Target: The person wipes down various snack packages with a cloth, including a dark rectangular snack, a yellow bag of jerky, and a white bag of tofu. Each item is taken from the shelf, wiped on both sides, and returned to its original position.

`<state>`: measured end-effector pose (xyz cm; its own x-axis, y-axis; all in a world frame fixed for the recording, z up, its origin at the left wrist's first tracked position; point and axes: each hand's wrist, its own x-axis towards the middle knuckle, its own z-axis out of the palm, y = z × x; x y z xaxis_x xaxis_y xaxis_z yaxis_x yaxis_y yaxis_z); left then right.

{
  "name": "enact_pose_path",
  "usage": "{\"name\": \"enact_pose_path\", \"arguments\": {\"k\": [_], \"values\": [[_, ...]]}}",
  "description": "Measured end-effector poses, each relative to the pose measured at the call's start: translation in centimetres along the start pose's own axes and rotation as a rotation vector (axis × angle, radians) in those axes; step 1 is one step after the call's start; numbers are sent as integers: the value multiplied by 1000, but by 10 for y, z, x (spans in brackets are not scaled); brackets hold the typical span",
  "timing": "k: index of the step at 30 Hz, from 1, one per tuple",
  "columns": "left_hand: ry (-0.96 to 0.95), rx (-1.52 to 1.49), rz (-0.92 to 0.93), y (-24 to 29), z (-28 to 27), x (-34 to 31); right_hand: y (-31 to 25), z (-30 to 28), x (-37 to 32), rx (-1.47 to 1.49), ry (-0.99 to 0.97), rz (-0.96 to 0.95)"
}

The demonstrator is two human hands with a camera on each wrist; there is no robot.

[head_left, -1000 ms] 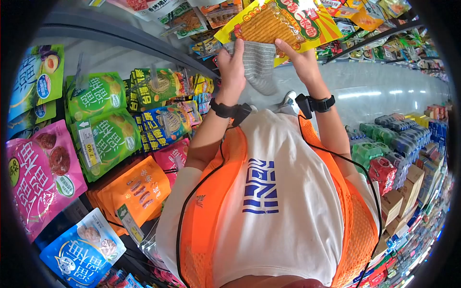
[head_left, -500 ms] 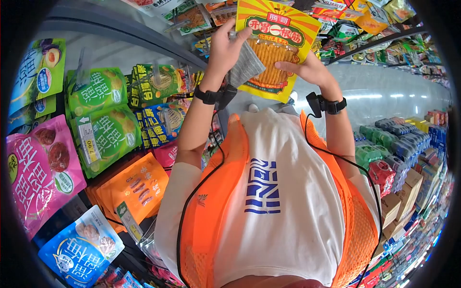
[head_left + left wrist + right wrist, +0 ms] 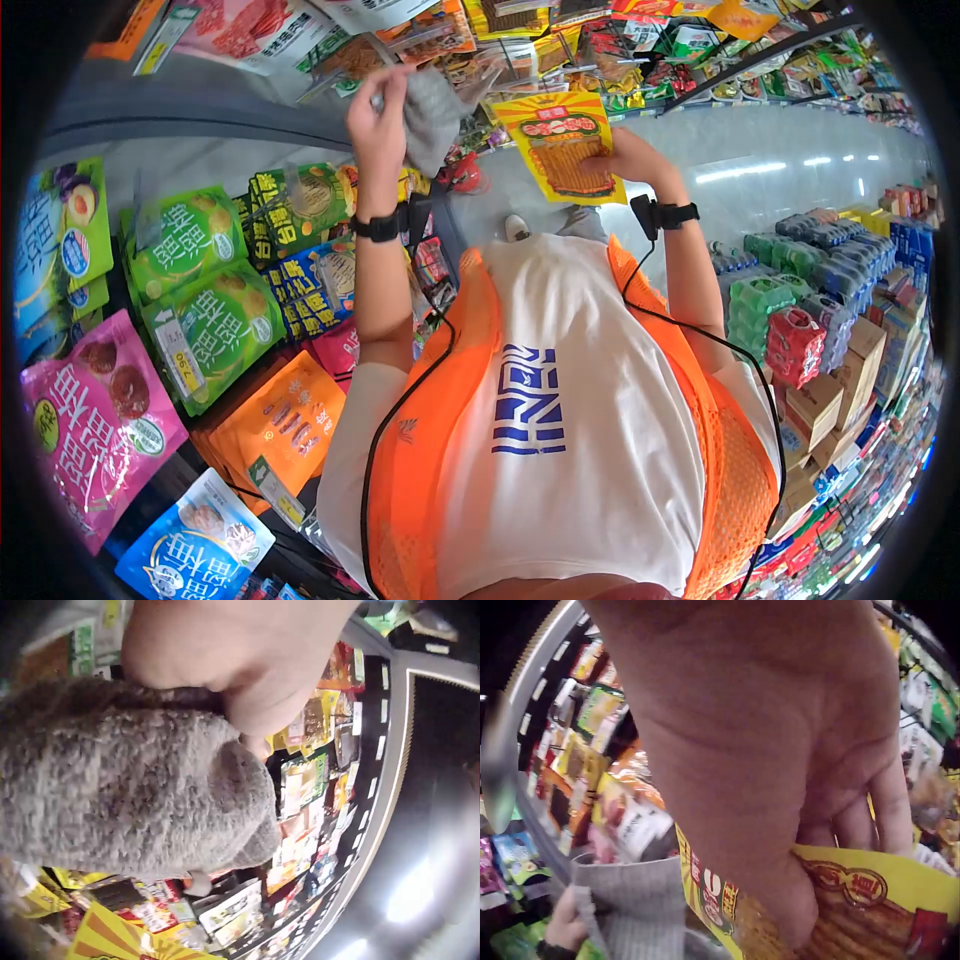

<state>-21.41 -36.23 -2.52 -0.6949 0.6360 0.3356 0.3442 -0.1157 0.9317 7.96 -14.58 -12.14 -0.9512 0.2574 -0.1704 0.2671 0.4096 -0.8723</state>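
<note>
In the head view my left hand (image 3: 378, 135) grips a folded grey cloth (image 3: 432, 120) off to the left, beside the hanging snacks. The cloth's fuzzy surface (image 3: 135, 787) fills much of the left wrist view, below the hand's fingers. My right hand (image 3: 645, 163) pinches a yellow snack packet (image 3: 562, 145) by its right side, thumb across the front. Brown strips show through its window. In the right wrist view the packet (image 3: 862, 900) bends around the thumb, and the striped cloth (image 3: 634, 904) appears at lower left, apart from it.
Green bags (image 3: 215, 320), an orange bag (image 3: 280, 420) and a pink bag (image 3: 100, 425) hang on the rack at my left. More snack packets (image 3: 510, 15) hang ahead. Grey floor (image 3: 740, 145) lies beyond the packet. Bottle packs (image 3: 765, 310) and cardboard boxes (image 3: 855, 375) are stacked to the right.
The left hand has drawn the cloth off the packet and moved left. The packet, earlier between both hands and turned over along the way, now hangs lower in the right hand alone.
</note>
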Motion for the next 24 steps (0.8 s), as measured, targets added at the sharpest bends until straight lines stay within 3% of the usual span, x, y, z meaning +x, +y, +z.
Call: {"name": "enact_pose_path", "arguments": {"k": [5, 8, 11, 12, 15, 19, 20, 24], "values": [[-304, 240, -166, -42, -3, -56, 183, 17, 4, -145, -41, 402], [-376, 267, -321, -58, 5, -90, 227, 21, 8, 20, 91, 439], [-406, 286, -425, -73, 17, -120, 329, 38, 31, 275, 283, 462], [-419, 296, -466, -80, 20, -132, 324, 33, 38, 359, 327, 445], [-430, 288, -593, -89, 39, -147, 351, 29, 72, 217, 396, 620], [-425, 302, -631, -98, 67, -160, 400, 31, 117, 307, 398, 562], [-429, 290, -678, -97, 72, -160, 405, 28, 124, 173, 359, 587], [-417, 329, -795, -99, 92, -165, 435, 36, 138, 182, 292, 553]]}}
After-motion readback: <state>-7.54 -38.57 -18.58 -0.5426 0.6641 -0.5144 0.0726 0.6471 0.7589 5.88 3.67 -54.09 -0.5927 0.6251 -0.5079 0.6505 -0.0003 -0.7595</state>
